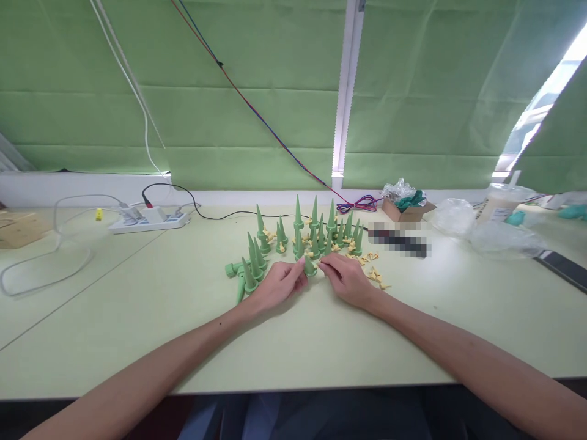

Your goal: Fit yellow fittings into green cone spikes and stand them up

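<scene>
My left hand (285,278) is closed, thumb and fingers pinching a green plastic spike (310,267) that is tilted, with its wide end toward my right hand. Just to the right, my right hand (345,276) is closed in a pinch on a small yellow plastic piece (320,263), mostly hidden by the fingertips. Behind both hands stand several upright green spikes (298,214), some with yellow pieces on or beside their bases. Loose yellow pieces (376,276) lie right of my right hand. Other green spikes (250,278) stand by my left wrist, near a green part lying on its side (233,269).
A white power strip (151,221) with cables sits at the back left, near a cardboard box (22,229). At the back right are a small open box (406,211), plastic bags (454,217), a drink cup (498,205) and a phone (564,270). Bundled wires (362,203) lie behind the spikes.
</scene>
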Tool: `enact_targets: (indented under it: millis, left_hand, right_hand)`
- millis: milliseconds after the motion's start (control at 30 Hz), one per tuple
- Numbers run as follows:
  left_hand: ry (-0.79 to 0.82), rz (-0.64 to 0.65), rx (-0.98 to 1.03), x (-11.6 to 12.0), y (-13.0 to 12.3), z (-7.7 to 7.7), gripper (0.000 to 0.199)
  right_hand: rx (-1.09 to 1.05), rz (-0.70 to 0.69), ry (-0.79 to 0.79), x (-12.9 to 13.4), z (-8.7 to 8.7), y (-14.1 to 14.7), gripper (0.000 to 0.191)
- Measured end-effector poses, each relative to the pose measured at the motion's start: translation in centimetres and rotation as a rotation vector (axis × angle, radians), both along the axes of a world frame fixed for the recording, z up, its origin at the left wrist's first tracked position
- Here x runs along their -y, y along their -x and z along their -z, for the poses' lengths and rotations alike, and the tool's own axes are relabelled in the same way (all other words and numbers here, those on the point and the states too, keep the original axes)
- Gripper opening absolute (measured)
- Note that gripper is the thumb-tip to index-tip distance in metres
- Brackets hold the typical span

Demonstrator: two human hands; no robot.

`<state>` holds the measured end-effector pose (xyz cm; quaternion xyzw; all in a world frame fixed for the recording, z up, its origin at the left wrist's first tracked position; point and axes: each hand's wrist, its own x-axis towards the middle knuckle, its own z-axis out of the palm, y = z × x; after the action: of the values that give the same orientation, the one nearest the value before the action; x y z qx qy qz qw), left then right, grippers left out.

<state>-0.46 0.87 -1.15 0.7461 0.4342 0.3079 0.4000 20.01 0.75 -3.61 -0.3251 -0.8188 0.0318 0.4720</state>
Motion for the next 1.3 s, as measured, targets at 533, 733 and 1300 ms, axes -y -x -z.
enact_targets:
  millis: [533, 733, 1300]
  left_hand:
    - [-0.068, 0.031, -0.088, 0.1, 0.1, -0.4, 0.059]
    - [-0.072, 0.053, -0.107, 0.1, 0.4, -0.4, 0.052]
    - [-0.245, 0.06, -0.096, 0.1, 0.5, -0.2, 0.031]
  right_hand:
    - [-0.04, -0.026, 0.112, 0.3, 0.0, 0.1, 0.021]
    - [-0.05, -0.03, 0.151, 0.3, 0.0, 0.1, 0.021]
    - [-0.185, -0.018, 0.324, 1.3, -1.1, 0.6, 0.03]
